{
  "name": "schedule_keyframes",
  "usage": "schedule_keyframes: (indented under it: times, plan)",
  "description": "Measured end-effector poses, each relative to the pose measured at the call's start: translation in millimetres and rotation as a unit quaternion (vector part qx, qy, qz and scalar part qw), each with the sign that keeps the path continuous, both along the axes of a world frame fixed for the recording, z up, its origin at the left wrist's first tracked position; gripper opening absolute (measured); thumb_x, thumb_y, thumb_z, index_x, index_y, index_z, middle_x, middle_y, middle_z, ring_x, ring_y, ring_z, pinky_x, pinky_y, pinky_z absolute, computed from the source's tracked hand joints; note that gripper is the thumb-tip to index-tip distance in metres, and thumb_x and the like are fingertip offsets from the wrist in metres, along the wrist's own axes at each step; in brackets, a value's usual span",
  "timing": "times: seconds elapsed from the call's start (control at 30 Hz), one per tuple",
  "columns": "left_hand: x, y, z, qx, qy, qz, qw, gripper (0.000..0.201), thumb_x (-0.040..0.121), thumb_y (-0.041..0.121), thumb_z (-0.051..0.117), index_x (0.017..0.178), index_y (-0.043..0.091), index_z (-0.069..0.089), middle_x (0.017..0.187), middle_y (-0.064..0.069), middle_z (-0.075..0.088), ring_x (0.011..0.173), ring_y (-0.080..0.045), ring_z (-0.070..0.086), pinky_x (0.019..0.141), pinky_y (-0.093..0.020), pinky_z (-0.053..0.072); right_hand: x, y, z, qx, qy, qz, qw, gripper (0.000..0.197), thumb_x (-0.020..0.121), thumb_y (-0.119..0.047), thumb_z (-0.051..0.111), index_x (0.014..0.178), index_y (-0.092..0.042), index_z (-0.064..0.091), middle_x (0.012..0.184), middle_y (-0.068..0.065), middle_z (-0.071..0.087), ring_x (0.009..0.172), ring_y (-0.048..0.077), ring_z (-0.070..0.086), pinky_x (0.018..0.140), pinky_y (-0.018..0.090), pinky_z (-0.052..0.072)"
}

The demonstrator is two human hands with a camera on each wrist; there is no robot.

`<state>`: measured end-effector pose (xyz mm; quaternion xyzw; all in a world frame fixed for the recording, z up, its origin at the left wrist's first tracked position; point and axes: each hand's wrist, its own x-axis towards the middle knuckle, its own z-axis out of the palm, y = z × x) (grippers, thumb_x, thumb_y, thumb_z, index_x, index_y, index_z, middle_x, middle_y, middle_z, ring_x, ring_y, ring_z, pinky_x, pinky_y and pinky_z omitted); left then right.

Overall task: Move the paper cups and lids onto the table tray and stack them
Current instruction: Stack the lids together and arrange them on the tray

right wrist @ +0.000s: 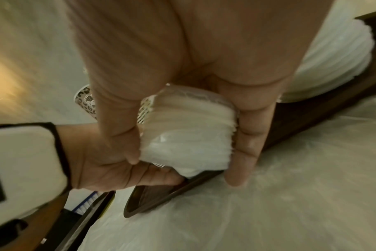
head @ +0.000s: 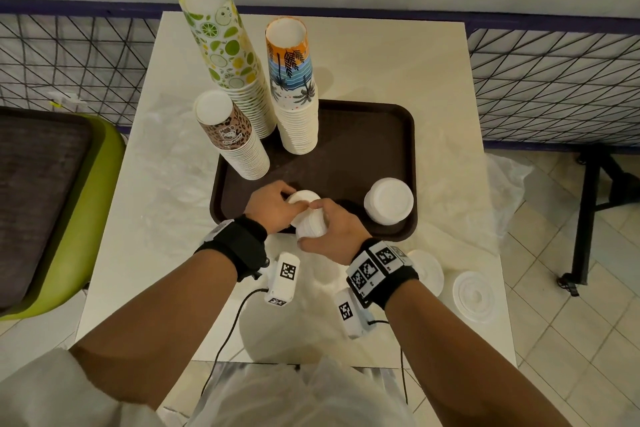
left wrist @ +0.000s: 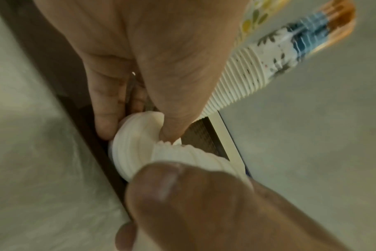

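A brown tray (head: 367, 135) lies on the white table. Three tall cup stacks stand on its left part: lime-print (head: 225, 55), palm-print (head: 294, 87) and leopard-print (head: 232, 139). A white lid stack (head: 388, 200) stands at the tray's front right. Over the tray's front edge both hands hold a tilted stack of white lids (head: 306, 215) (left wrist: 140, 149) (right wrist: 189, 135). My left hand (head: 273, 206) grips its far end; my right hand (head: 329, 229) wraps the near end between thumb and fingers. Two loose lids (head: 429, 270) (head: 473, 296) lie at the table's front right.
Crumpled clear plastic wrap (head: 169, 163) covers much of the table around the tray. A green chair (head: 69, 218) stands to the left, a wire-mesh fence (head: 554, 80) behind the table, and a black stand leg (head: 588, 218) on the tiled floor at right.
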<state>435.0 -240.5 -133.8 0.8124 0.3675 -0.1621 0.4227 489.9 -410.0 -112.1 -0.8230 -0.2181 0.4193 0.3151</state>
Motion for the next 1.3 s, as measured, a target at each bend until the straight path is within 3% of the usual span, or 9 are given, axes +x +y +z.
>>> schedule_keyframes:
  times: [0.07, 0.17, 0.27, 0.47, 0.57, 0.7, 0.9, 1.07, 1.3]
  plan:
    - [-6, 5, -1, -0.032, 0.003, 0.069, 0.997, 0.032, 0.087, 0.037, 0.079, 0.111, 0.021, 0.065, 0.112, -0.006, 0.071, 0.103, -0.026, 0.069, 0.091, -0.047, 0.061, 1, 9, 1, 0.0, -0.002, 0.019, 1.0, 0.079, 0.072, -0.037, 0.084, 0.139, -0.025, 0.043, 0.121, -0.001, 0.056, 0.11, 0.018, 0.056, 0.091, 0.029, 0.048]
    - [-11, 10, -5, -0.028, -0.002, 0.148, 0.989, 0.034, 0.088, 0.036, 0.077, 0.115, 0.017, 0.067, 0.119, -0.008, 0.071, 0.108, -0.028, 0.068, 0.095, -0.044, 0.059, 0, 25, 2, -0.004, 0.009, 0.037, 0.999, 0.085, 0.072, -0.039, 0.083, 0.143, -0.024, 0.04, 0.123, 0.001, 0.055, 0.113, 0.019, 0.055, 0.092, 0.029, 0.047]
    - [-13, 9, -6, 0.024, 0.009, 0.139, 0.99, 0.042, 0.092, 0.038, 0.071, 0.123, 0.01, 0.07, 0.12, -0.008, 0.071, 0.114, -0.029, 0.065, 0.092, -0.034, 0.05, -1, 33, 1, -0.004, 0.02, 0.027, 0.999, 0.086, 0.073, -0.038, 0.083, 0.145, -0.022, 0.038, 0.13, 0.003, 0.054, 0.12, 0.02, 0.054, 0.099, 0.031, 0.046]
    - [-20, 12, -4, 0.007, -0.022, 0.085, 0.996, 0.06, 0.092, 0.041, 0.07, 0.146, 0.022, 0.052, 0.134, -0.006, 0.066, 0.123, -0.031, 0.06, 0.106, -0.049, 0.051, 2, 26, -9, 0.007, 0.06, -0.021, 0.998, 0.086, 0.074, -0.039, 0.083, 0.146, -0.023, 0.039, 0.132, 0.001, 0.054, 0.118, 0.018, 0.054, 0.093, 0.028, 0.047]
    - [-25, 13, -4, 0.048, -0.04, 0.024, 0.998, 0.049, 0.096, 0.037, 0.069, 0.141, 0.017, 0.061, 0.128, -0.01, 0.069, 0.12, -0.031, 0.061, 0.105, -0.047, 0.049, 4, 25, -9, 0.015, 0.063, -0.034, 0.997, 0.081, 0.075, -0.038, 0.082, 0.145, -0.024, 0.042, 0.128, 0.0, 0.055, 0.111, 0.016, 0.056, 0.081, 0.022, 0.049]
    - [-29, 14, -2, 0.019, -0.047, 0.07, 0.996, 0.041, 0.091, 0.035, 0.076, 0.126, 0.015, 0.071, 0.115, -0.005, 0.075, 0.105, -0.025, 0.07, 0.095, -0.045, 0.057, 0, 27, -8, 0.013, 0.058, -0.036, 0.998, 0.09, 0.072, -0.041, 0.083, 0.148, -0.025, 0.039, 0.135, -0.002, 0.054, 0.123, 0.019, 0.054, 0.1, 0.031, 0.047]
    - [-31, 24, -20, -0.06, -0.057, 0.154, 0.985, 0.058, 0.068, 0.046, 0.082, 0.118, 0.019, 0.075, 0.108, -0.001, 0.077, 0.099, -0.024, 0.074, 0.089, -0.048, 0.062, -7, 32, -2, -0.017, -0.013, 0.027, 0.999, 0.096, 0.071, -0.041, 0.083, 0.151, -0.022, 0.034, 0.136, 0.002, 0.049, 0.122, 0.019, 0.05, 0.095, 0.025, 0.04]
    - [-29, 22, -6, -0.113, -0.046, 0.185, 0.975, 0.05, 0.081, 0.032, 0.085, 0.126, 0.018, 0.069, 0.115, -0.007, 0.074, 0.102, -0.028, 0.073, 0.087, -0.049, 0.063, -6, 37, 10, -0.007, -0.13, 0.022, 0.991, 0.096, 0.071, -0.039, 0.082, 0.149, -0.024, 0.029, 0.136, 0.007, 0.037, 0.121, 0.03, 0.046, 0.104, 0.042, 0.044]
    - [-37, 26, -1, -0.191, -0.071, 0.247, 0.947, 0.044, 0.095, 0.023, 0.075, 0.137, 0.016, 0.062, 0.122, -0.006, 0.07, 0.11, -0.026, 0.069, 0.091, -0.044, 0.062, -4, 61, 1, -0.058, -0.183, 0.081, 0.978, 0.095, 0.077, -0.042, 0.077, 0.153, -0.023, 0.023, 0.143, 0.009, 0.032, 0.124, 0.033, 0.041, 0.107, 0.041, 0.039]
